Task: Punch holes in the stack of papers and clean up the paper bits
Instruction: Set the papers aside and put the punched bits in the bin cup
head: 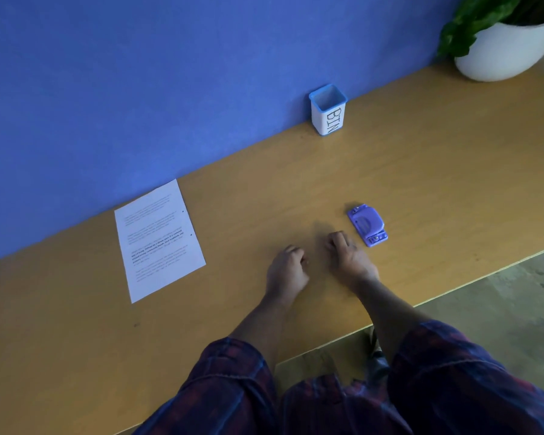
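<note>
Two hands rested knuckles-up on a wooden bench (421, 171) set against a blue wall (139, 89). The left hand (288, 268) lay with its fingers curled under; whether they pinched anything could not be told. The right hand (347, 254) sat just beside it, fingers likewise curled down to the bench top, and what they held, if anything, was hidden. Both forearms reached out from rolled plaid sleeves (233, 387).

A purple punch (367, 224) lay flat on the bench just beyond and to the right of the right hand, near it but apart. The papers (159, 240), printed side up with two small holes along the edge nearest the hands, lay well to the left of the left hand, one corner touching the wall. A small white bin (328, 114) with a blue rim, lettered BIN, stood upright against the wall, well beyond both hands. A potted plant (503, 48) in a white bowl stood far off beyond the right hand. No paper bits could be made out on the bench.
</note>
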`<action>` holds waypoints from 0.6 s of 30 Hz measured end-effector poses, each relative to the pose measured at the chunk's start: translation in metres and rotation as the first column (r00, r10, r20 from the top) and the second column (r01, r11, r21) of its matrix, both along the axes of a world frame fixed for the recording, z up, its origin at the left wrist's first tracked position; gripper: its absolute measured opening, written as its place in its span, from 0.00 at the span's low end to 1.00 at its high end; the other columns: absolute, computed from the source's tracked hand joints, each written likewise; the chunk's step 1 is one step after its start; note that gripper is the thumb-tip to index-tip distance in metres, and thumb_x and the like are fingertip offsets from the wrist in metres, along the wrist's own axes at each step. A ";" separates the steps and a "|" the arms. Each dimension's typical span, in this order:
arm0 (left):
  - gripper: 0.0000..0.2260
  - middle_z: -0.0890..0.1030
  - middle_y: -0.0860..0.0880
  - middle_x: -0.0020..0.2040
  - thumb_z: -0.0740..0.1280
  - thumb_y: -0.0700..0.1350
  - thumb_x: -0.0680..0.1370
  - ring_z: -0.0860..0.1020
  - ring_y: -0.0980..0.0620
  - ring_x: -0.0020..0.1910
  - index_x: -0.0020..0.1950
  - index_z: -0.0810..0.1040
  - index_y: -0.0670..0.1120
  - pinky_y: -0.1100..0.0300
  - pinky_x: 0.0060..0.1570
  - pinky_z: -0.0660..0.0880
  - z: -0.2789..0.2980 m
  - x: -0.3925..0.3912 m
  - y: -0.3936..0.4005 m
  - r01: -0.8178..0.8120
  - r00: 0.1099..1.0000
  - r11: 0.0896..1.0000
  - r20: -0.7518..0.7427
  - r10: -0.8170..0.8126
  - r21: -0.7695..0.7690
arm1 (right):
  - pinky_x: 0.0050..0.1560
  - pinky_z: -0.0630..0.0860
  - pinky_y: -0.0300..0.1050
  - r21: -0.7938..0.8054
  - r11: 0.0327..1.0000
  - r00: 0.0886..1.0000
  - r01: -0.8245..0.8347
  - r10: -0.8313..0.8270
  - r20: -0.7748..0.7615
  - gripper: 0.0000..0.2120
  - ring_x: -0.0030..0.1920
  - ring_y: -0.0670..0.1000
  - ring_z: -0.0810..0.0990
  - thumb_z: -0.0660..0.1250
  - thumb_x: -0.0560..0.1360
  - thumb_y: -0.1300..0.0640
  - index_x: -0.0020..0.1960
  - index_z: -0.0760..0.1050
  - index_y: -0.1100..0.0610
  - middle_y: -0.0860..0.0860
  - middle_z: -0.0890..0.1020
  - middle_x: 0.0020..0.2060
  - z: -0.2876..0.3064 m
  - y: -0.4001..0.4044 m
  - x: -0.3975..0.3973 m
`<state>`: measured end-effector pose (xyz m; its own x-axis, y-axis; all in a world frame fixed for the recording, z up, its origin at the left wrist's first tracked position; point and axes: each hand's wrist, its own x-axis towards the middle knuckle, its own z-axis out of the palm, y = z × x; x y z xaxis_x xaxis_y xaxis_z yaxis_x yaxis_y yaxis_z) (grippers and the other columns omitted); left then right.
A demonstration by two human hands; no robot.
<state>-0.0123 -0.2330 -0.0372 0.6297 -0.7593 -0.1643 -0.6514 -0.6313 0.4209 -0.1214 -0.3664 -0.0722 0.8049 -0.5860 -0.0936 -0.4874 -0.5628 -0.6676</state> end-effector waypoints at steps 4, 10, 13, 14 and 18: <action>0.03 0.79 0.45 0.52 0.67 0.38 0.75 0.79 0.41 0.51 0.44 0.74 0.46 0.50 0.44 0.74 -0.002 0.003 -0.001 0.086 0.996 0.994 0.029 -0.088 0.066 | 0.51 0.72 0.50 -0.069 0.998 1.000 -0.011 0.013 0.025 0.06 0.52 0.62 0.78 0.63 0.79 0.64 0.56 0.74 0.62 0.59 0.79 0.51 0.000 -0.001 0.003; 0.06 0.76 0.42 0.59 0.62 0.40 0.81 0.77 0.42 0.58 0.56 0.75 0.41 0.50 0.55 0.74 -0.010 0.002 -0.003 0.222 0.967 0.969 0.102 -0.233 0.108 | 0.46 0.74 0.51 -0.126 0.992 0.998 -0.012 0.020 0.061 0.05 0.47 0.63 0.79 0.65 0.77 0.66 0.53 0.75 0.62 0.60 0.79 0.47 0.001 0.001 0.003; 0.06 0.75 0.40 0.58 0.63 0.37 0.79 0.77 0.41 0.55 0.55 0.74 0.40 0.51 0.54 0.75 -0.008 0.004 -0.004 0.175 0.983 0.982 0.046 -0.178 0.064 | 0.46 0.76 0.54 -0.140 0.990 0.997 -0.029 0.037 0.061 0.06 0.47 0.64 0.79 0.64 0.77 0.66 0.54 0.74 0.62 0.60 0.78 0.48 0.002 0.000 0.003; 0.07 0.75 0.40 0.56 0.64 0.34 0.76 0.77 0.40 0.53 0.54 0.74 0.39 0.52 0.53 0.74 -0.006 0.006 -0.004 0.115 0.993 0.993 -0.007 -0.115 0.037 | 0.46 0.77 0.55 -0.148 0.988 0.997 -0.032 0.042 0.064 0.06 0.47 0.64 0.79 0.63 0.78 0.66 0.55 0.74 0.63 0.60 0.78 0.48 0.002 0.000 0.003; 0.09 0.75 0.46 0.47 0.62 0.32 0.69 0.74 0.46 0.46 0.46 0.71 0.43 0.60 0.42 0.65 0.002 0.015 -0.003 -0.118 0.968 0.993 -0.225 0.114 -0.004 | 0.45 0.78 0.54 -0.195 0.980 0.994 -0.042 0.061 0.092 0.06 0.43 0.65 0.80 0.66 0.78 0.65 0.54 0.76 0.63 0.60 0.79 0.46 0.003 0.001 0.003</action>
